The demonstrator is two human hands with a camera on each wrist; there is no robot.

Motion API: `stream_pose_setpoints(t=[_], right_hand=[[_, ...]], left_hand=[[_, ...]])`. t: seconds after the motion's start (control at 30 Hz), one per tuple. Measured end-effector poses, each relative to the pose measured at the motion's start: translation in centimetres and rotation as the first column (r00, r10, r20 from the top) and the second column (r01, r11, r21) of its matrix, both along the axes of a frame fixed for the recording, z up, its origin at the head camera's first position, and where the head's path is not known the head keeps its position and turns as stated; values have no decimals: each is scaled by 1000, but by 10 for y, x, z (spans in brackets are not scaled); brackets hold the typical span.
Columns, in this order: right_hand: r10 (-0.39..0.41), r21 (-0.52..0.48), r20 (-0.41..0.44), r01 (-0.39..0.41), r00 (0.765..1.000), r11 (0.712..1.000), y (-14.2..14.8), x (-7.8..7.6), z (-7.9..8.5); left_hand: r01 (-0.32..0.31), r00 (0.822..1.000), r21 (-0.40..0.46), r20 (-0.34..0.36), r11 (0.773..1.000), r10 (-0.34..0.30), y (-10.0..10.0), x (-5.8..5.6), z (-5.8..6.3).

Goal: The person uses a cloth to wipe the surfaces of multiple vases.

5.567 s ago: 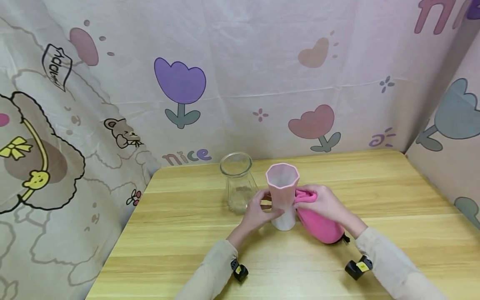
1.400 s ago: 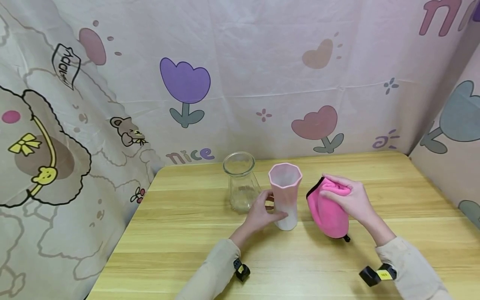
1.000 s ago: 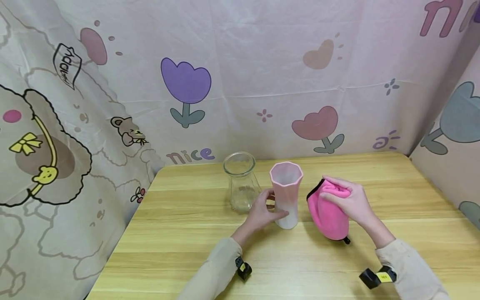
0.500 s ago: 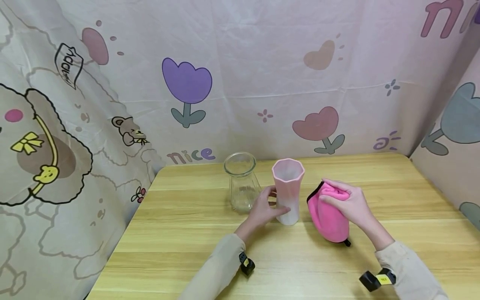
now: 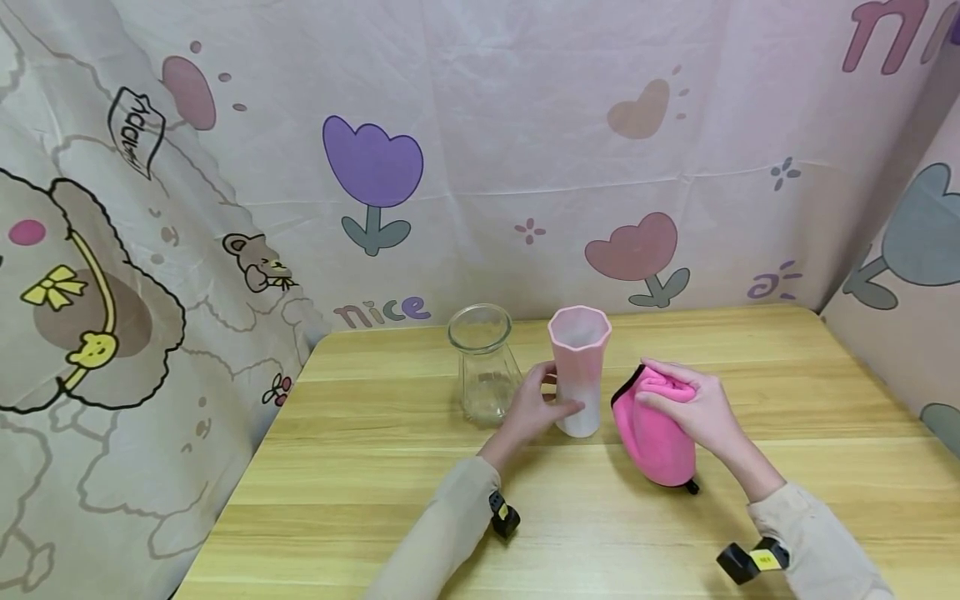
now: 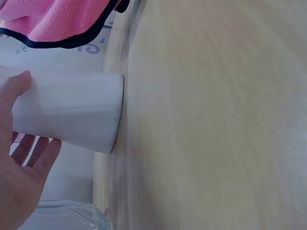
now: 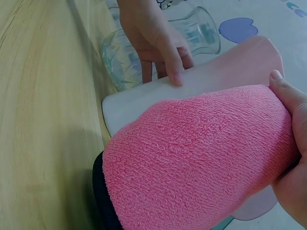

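A tall faceted vase, pink at the rim and fading to white below, stands upright in the head view. My left hand grips its lower half from the left, thumb across the front and fingers behind. In the left wrist view the white base of the vase is right at the wooden surface. My right hand holds a bunched pink fleecy cloth with black edging, pinched at its top. The cloth hangs just right of the vase, with a gap between them in the head view.
A clear glass vase with a flared rim stands behind and left of my left hand, partly hidden by it. The wooden table ends at a printed fabric backdrop. Each wrist carries a small black camera.
My left hand has shifted the pink vase back and slightly right over the last second. Earlier the cloth was against the vase's side; my right hand has since drawn it away to the right.
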State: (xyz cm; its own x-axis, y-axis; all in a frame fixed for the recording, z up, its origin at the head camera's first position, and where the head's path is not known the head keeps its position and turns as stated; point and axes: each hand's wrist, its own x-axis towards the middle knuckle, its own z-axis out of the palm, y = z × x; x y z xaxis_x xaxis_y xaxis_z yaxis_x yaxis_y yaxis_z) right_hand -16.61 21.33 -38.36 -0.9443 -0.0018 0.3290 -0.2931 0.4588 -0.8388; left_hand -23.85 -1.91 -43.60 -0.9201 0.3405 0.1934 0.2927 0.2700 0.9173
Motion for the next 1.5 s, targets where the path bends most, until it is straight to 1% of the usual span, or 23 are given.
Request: stream_pose_setpoints(t=[0.23, 0.47, 0.67, 0.87, 0.97, 1.03, 1.13, 1.27, 1.3, 1.4, 1.5], right_hand=[[-8, -1, 2, 8, 1000, 1000, 0, -1, -2], [7, -13, -2, -7, 1000, 1000, 0, -2, -4], [18, -13, -6, -18, 1000, 1000, -3, -1, -4], [33, -8, 8, -33, 999, 999, -6, -1, -3], [35, -6, 12, -35, 999, 999, -7, -1, -2], [37, -7, 12, -37, 999, 999, -7, -1, -2], [39, -11, 6, -39, 999, 999, -8, -1, -2], [35, -15, -4, -35, 999, 999, -8, 0, -3], [35, -15, -3, -35, 999, 999, -8, 0, -3], [32, -10, 4, -32, 999, 999, -7, -1, -3], [29, -1, 12, -29, 999, 1000, -6, -1, -4]], left_hand=[[-22, 1000, 11, 5, 1000, 22, 7, -9, 0], [-51, 999, 9, 8, 999, 51, 12, -18, -1], [-76, 997, 20, -12, 997, 76, 18, -28, -3], [-127, 991, 27, -47, 991, 128, 23, -33, -1], [-138, 989, 37, -54, 990, 140, 25, -33, 0], [-140, 989, 31, -47, 990, 141, 24, -32, 1], [-148, 988, 0, -40, 989, 148, 20, -28, 3], [-149, 987, -51, -68, 988, 145, 12, -21, 10], [-145, 987, -55, -80, 988, 141, 10, -19, 12], [-136, 979, -67, -160, 988, 123, 6, -15, 19], [-134, 960, -54, -256, 989, 116, 6, -11, 30]])
